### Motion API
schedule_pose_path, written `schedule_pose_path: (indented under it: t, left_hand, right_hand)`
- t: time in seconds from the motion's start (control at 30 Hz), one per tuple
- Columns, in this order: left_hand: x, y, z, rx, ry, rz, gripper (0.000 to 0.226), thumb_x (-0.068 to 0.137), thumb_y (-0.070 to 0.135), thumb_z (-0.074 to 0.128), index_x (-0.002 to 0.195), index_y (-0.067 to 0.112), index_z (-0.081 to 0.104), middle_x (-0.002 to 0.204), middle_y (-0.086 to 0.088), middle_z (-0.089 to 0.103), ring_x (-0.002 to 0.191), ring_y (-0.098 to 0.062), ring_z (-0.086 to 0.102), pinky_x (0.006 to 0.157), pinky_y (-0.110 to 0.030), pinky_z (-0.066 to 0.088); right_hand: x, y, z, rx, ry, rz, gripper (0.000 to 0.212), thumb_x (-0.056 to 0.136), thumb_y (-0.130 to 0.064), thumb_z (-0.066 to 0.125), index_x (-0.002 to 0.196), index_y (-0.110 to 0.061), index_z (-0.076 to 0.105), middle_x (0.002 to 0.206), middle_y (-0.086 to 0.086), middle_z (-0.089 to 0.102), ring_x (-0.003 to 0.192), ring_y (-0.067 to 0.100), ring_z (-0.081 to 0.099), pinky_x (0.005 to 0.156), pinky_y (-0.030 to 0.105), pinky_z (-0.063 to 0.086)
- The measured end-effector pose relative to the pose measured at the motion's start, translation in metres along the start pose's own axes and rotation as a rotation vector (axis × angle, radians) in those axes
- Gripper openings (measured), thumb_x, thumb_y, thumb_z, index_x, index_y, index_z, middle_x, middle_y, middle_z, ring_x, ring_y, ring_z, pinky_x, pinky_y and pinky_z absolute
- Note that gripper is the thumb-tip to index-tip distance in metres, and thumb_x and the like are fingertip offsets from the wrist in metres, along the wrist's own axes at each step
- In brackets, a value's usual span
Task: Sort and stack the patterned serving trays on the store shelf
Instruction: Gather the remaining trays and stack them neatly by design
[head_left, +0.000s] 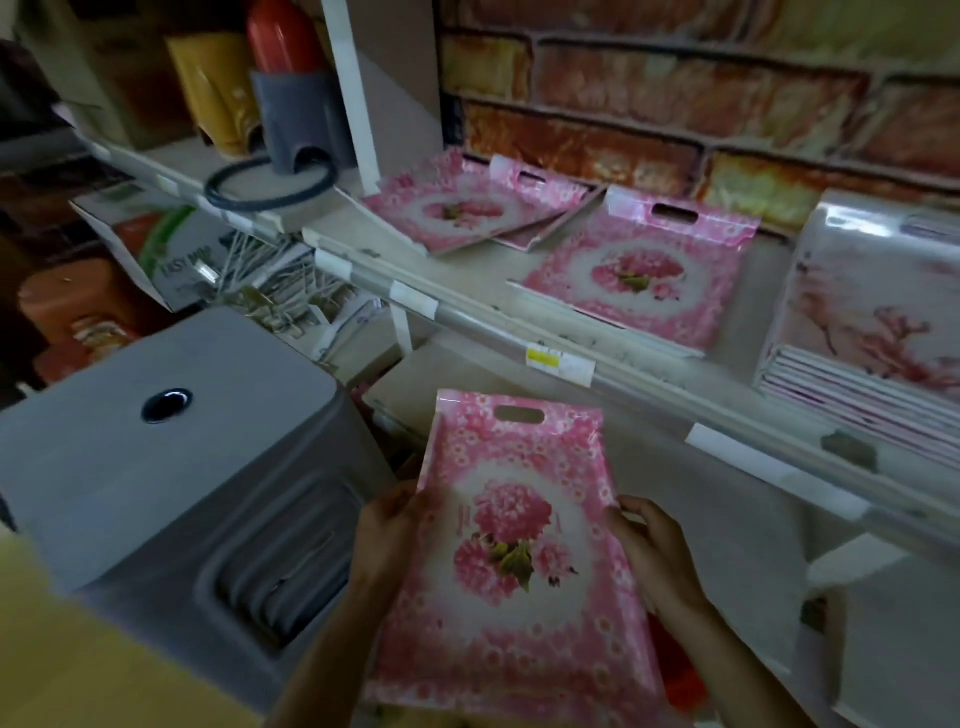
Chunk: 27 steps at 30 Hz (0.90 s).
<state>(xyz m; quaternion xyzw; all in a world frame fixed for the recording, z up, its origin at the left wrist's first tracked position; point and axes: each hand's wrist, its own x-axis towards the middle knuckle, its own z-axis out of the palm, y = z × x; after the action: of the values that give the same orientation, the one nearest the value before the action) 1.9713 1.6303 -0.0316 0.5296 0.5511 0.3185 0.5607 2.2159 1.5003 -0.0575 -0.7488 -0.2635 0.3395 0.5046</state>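
Hands (387, 525) (652, 545) gripping pink tray (511, 561), shelf (467, 306) trays (634, 275)

Dim brick-patterned wall (675, 93) behind pale shelving (519, 332).

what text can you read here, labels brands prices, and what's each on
"EASY MOP", last letter unsure: white and green box at left, below the shelf.
Yellow price tag on the shelf rail: too blurred to read.
White rail tags: nothing legible.
Pink floral tray: no readable words.
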Motion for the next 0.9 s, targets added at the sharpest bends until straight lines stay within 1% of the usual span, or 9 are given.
schedule_pose_path:
  t: [0.07, 0.17, 0.3, 0.43, 0.5, 0.57, 0.63, 0.77, 0.9]
  left_hand:
    - [-0.011, 0.009, -0.005, 0.026, 0.002, 0.022, 0.017, 0.092, 0.020, 0.060, 0.084, 0.017, 0.074, 0.072, 0.001, 0.076, 0.064, -0.013, 0.072, 0.050, -0.020, 0.050]
    - [-0.022, 0.018, -0.017, 0.060, 0.045, 0.059, 0.018, 0.092, 0.017, 0.060, 0.080, 0.010, 0.072, 0.064, 0.002, 0.073, 0.055, -0.004, 0.067, 0.044, -0.016, 0.047]
    - [-0.032, 0.020, -0.035, 0.119, 0.081, 0.098, 0.022, 0.090, 0.021, 0.063, 0.075, 0.006, 0.069, 0.066, -0.004, 0.072, 0.059, -0.012, 0.064, 0.047, -0.023, 0.048]
    - [-0.046, 0.022, -0.047, 0.103, 0.100, 0.124, 0.020, 0.091, 0.019, 0.062, 0.074, 0.010, 0.069, 0.063, 0.002, 0.071, 0.052, -0.002, 0.062, 0.044, -0.018, 0.046]
    - [-0.050, 0.026, -0.051, 0.092, 0.100, 0.127, 0.020, 0.092, 0.019, 0.061, 0.077, 0.009, 0.070, 0.064, 0.003, 0.072, 0.052, -0.002, 0.063, 0.044, -0.017, 0.047]
    - [-0.053, 0.031, -0.056, 0.076, 0.095, 0.128, 0.022, 0.093, 0.019, 0.060, 0.078, 0.007, 0.071, 0.064, 0.003, 0.072, 0.052, -0.003, 0.063, 0.044, -0.018, 0.048]
    - [-0.055, 0.032, -0.062, 0.074, 0.082, 0.127, 0.023, 0.093, 0.021, 0.059, 0.079, 0.006, 0.070, 0.067, 0.001, 0.073, 0.057, -0.008, 0.066, 0.048, -0.022, 0.051]
    - [-0.056, 0.029, -0.076, 0.061, 0.053, 0.119, 0.021, 0.093, 0.029, 0.058, 0.085, 0.015, 0.072, 0.080, -0.001, 0.075, 0.073, -0.020, 0.072, 0.067, -0.039, 0.060]
    - [-0.050, 0.041, -0.091, 0.030, 0.016, 0.120, 0.021, 0.093, 0.029, 0.058, 0.085, 0.017, 0.073, 0.081, -0.003, 0.076, 0.075, -0.023, 0.073, 0.071, -0.044, 0.061]
  right_hand:
    - [-0.006, -0.004, 0.001, -0.014, -0.007, -0.012, 0.026, 0.093, -0.031, 0.062, 0.114, -0.017, 0.062, 0.106, -0.003, 0.067, 0.090, 0.011, 0.067, 0.070, 0.026, 0.052]
    - [-0.012, -0.010, 0.006, -0.029, -0.032, -0.016, 0.028, 0.092, -0.037, 0.062, 0.114, -0.021, 0.060, 0.108, -0.006, 0.064, 0.090, 0.009, 0.065, 0.070, 0.026, 0.051]
    - [-0.021, -0.017, 0.011, -0.018, -0.056, -0.030, 0.031, 0.090, -0.040, 0.064, 0.114, -0.021, 0.061, 0.107, -0.003, 0.066, 0.090, 0.012, 0.068, 0.076, 0.033, 0.055]
    - [-0.033, -0.025, 0.015, 0.003, -0.054, -0.058, 0.026, 0.089, -0.039, 0.065, 0.109, -0.022, 0.063, 0.105, -0.002, 0.069, 0.090, 0.015, 0.070, 0.081, 0.041, 0.058]
    - [-0.039, -0.030, 0.017, 0.020, -0.049, -0.060, 0.022, 0.088, -0.038, 0.066, 0.104, -0.023, 0.064, 0.103, -0.001, 0.071, 0.089, 0.016, 0.071, 0.083, 0.045, 0.058]
    - [-0.044, -0.036, 0.018, 0.018, -0.034, -0.069, 0.019, 0.089, -0.036, 0.066, 0.103, -0.023, 0.065, 0.102, -0.002, 0.071, 0.089, 0.015, 0.071, 0.085, 0.045, 0.057]
    - [-0.049, -0.040, 0.019, 0.014, -0.011, -0.091, 0.017, 0.090, -0.034, 0.065, 0.103, -0.023, 0.066, 0.103, -0.002, 0.072, 0.091, 0.014, 0.070, 0.087, 0.044, 0.057]
    - [-0.061, -0.048, 0.026, 0.010, 0.017, -0.109, 0.017, 0.090, -0.034, 0.065, 0.103, -0.024, 0.066, 0.103, -0.004, 0.071, 0.091, 0.014, 0.070, 0.087, 0.045, 0.057]
    - [-0.071, -0.063, 0.038, 0.009, 0.055, -0.132, 0.017, 0.090, -0.032, 0.066, 0.103, -0.022, 0.066, 0.102, -0.002, 0.072, 0.091, 0.016, 0.070, 0.086, 0.046, 0.057]
